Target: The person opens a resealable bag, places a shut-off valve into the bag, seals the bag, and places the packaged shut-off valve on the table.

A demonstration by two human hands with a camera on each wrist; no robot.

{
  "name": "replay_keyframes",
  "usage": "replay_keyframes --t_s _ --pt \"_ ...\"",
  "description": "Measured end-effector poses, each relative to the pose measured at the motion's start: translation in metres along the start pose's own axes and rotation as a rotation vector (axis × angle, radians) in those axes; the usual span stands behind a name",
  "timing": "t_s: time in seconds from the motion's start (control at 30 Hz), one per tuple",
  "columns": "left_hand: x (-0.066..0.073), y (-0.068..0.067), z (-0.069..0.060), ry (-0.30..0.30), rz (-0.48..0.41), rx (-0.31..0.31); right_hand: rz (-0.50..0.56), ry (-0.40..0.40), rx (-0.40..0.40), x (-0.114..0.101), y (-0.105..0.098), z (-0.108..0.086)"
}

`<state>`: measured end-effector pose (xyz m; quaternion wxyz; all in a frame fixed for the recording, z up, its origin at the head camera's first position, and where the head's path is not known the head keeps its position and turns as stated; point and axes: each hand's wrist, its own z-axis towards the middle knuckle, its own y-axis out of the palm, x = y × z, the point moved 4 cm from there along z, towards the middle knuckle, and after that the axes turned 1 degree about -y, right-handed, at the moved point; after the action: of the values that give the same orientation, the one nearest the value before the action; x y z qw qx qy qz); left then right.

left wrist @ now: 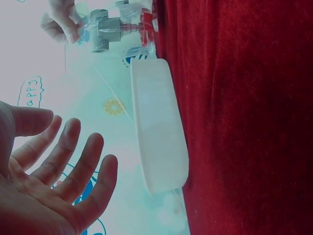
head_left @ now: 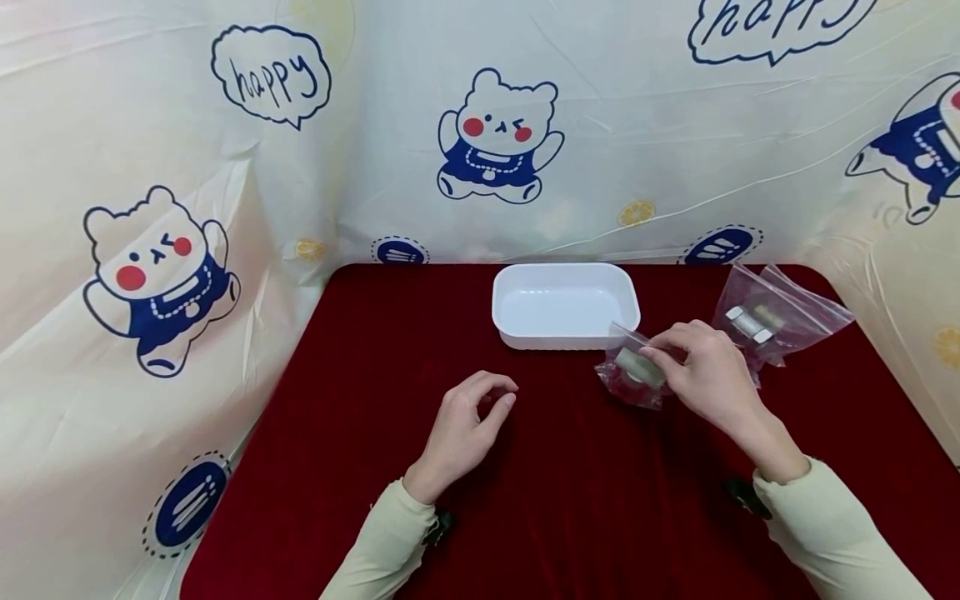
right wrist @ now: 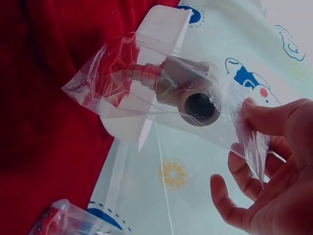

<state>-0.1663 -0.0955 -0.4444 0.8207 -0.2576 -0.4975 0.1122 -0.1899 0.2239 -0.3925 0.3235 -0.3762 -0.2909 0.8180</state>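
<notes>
My right hand (head_left: 708, 371) pinches the top edge of a clear plastic bag (right wrist: 80, 88) between thumb and fingers. Inside the bag is a grey valve (right wrist: 183, 81) with a round open pipe end and a red handle (right wrist: 115, 73) at its lower end. The bagged valve hangs just in front of the near right corner of a white tray (head_left: 566, 340). My left hand (head_left: 465, 421) is over the tabletop, left of the bag, its fingers loosely bent and holding nothing. In the left wrist view its palm and spread fingers show.
A second clear zip bag (head_left: 813, 317) lies at the table's right, holding a white-ended metal fitting (head_left: 748, 325) and a brass-coloured piece. Dark red cloth (head_left: 390, 350) covers the table. A printed curtain (head_left: 615, 125) stands behind and along the sides.
</notes>
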Motion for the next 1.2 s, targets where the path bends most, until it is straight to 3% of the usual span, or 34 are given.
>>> replay_keyframes --t_s 0.3,0.67,1.2 --pt "0.000 -0.001 -0.001 -0.002 -0.001 0.004 -0.048 0.101 0.034 0.012 -0.012 -0.007" --pt "-0.002 -0.002 -0.003 -0.016 0.006 -0.002 -0.116 0.145 0.056 0.044 -0.025 -0.011" --pt "0.000 -0.002 0.000 -0.007 0.018 0.000 -0.117 0.323 0.053 0.082 -0.039 -0.014"
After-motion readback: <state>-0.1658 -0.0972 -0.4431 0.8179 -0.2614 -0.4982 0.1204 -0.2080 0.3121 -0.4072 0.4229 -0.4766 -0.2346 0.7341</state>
